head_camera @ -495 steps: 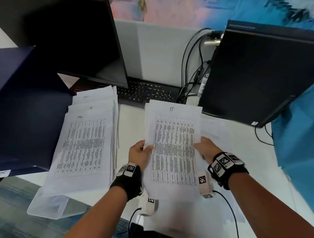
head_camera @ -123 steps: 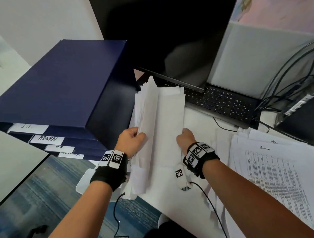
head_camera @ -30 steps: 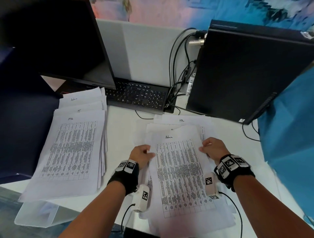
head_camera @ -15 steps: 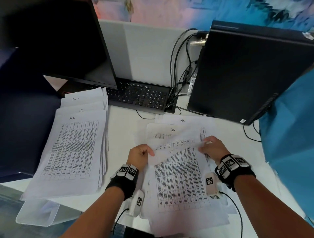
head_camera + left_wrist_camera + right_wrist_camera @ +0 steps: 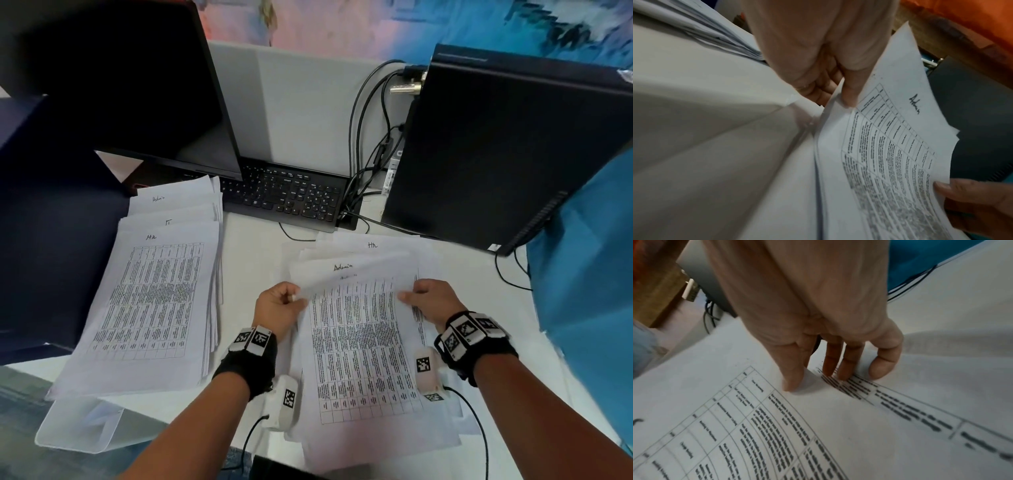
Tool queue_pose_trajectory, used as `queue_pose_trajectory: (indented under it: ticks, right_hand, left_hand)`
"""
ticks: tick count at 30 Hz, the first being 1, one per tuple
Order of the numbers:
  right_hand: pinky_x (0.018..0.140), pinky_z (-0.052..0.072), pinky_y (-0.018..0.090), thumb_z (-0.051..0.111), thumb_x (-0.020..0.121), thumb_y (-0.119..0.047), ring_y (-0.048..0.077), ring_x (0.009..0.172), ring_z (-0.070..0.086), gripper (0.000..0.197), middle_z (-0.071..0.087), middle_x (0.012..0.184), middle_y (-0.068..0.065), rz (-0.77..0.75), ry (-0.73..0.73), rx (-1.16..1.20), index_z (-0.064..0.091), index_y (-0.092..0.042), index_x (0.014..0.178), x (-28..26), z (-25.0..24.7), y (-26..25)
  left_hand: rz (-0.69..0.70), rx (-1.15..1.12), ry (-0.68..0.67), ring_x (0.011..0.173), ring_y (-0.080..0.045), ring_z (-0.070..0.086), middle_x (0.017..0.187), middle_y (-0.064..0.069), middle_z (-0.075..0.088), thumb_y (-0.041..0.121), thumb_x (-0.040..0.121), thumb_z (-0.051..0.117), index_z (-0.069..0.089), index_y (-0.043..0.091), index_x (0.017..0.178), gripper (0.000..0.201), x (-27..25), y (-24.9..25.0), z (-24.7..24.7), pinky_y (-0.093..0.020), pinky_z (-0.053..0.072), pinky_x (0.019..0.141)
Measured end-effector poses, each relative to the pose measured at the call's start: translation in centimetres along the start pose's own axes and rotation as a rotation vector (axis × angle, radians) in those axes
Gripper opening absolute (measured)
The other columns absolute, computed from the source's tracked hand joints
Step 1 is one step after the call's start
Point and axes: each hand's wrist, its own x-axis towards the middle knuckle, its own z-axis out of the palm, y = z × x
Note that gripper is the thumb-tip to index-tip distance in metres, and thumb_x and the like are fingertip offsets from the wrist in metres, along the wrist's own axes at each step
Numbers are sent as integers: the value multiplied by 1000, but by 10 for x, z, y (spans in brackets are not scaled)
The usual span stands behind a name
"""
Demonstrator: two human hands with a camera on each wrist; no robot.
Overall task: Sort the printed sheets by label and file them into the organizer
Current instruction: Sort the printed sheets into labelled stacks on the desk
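An unsorted pile of printed sheets [image 5: 368, 431] lies in front of me. Its top sheet [image 5: 359, 342] carries a table and the handwritten label "Admin" [image 5: 914, 104]. My left hand [image 5: 279, 305] pinches that sheet's left edge between thumb and fingers. At the right edge my right hand [image 5: 428, 301] holds it, thumb [image 5: 793, 381] on top and fingertips [image 5: 840, 371] on the sheet beneath. Another "Admin" label and an "HR" sheet [image 5: 372, 245] peek out behind. A sorted stack [image 5: 154, 301] lies left, staggered to show Admin, IT and HR. The dark blue organizer [image 5: 51, 240] stands at the far left.
A black keyboard [image 5: 287, 197] and a monitor [image 5: 120, 85] stand behind the stacks. A black computer tower [image 5: 496, 147] with cables [image 5: 363, 144] is at the back right. A clear plastic sleeve [image 5: 78, 425] hangs over the desk's front left edge. Blue fabric [image 5: 589, 291] borders the right.
Half a second ago the top sheet's upper edge was bent down toward me; now it is back up and the Admin label shows. Both hands stay at its edges.
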Motion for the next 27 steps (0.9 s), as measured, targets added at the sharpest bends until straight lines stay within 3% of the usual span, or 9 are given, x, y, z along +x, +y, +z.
queue_pose_trajectory:
  ticks: [4,6,8,10,13,15,18,22,27]
  right_hand:
    - [55,39,22,69,85,-14,12,63,52,32,54,63,-4,-89,38,-11,52,-19,58,-11,8,-21]
    - [58,42,22,65,88,-17,13,66,55,22,59,69,-3,-112,15,25,58,-18,67,-12,17,-31]
    - [69,49,25,59,92,-18,15,80,63,6,69,88,0,-81,-87,77,64,-17,91,-12,29,-38]
    - [85,53,36,55,94,-20,19,98,65,22,68,110,1,5,-228,70,59,-19,116,-11,43,-42]
    - [103,43,44,55,94,-16,21,114,57,29,61,125,-1,64,-382,-32,53,-18,124,-13,63,-50]
    - [104,43,47,57,93,-11,25,117,57,36,61,128,6,79,-414,-53,53,-11,129,-11,77,-53]
    - [97,49,44,58,92,-10,26,108,62,30,65,119,8,47,-370,-96,58,-9,122,-9,96,-62]
    - [78,53,31,60,90,-10,22,91,65,22,68,105,8,1,-234,-145,63,-6,112,-6,117,-73]
    - [98,48,45,62,89,-4,31,105,63,29,66,118,15,104,-212,-5,61,-2,118,5,136,-81]
  left_hand:
    - [-27,-150,38,60,-3,64,62,8,70,-10,75,70,61,13,67,26,-4,13,-7,-14,51,60]
    - [-32,-202,90,64,-10,65,70,2,71,-8,79,66,58,11,69,24,-3,14,-15,-21,52,62]
    - [-44,-214,147,71,-18,61,80,-7,68,-3,84,62,55,12,74,19,-1,15,-24,-28,50,68]
    - [-53,-241,210,76,-20,60,86,-8,67,1,88,58,55,15,80,16,0,17,-35,-33,50,73]
    - [-48,-296,289,81,-23,57,92,-16,63,1,90,55,50,19,81,21,6,19,-52,-40,48,77]
    - [-27,-313,367,72,-21,48,84,-13,53,-2,90,54,45,21,82,25,10,19,-65,-36,42,70]
    - [-58,-349,423,56,-11,43,71,5,47,-1,89,54,43,24,94,27,13,19,-88,-24,40,56]
    - [-56,-167,464,69,-19,55,79,0,57,5,87,58,43,20,104,27,16,12,-119,-33,47,72]
    - [-42,177,439,81,-21,58,91,-1,60,22,91,58,52,16,100,12,17,3,-155,-28,47,77]
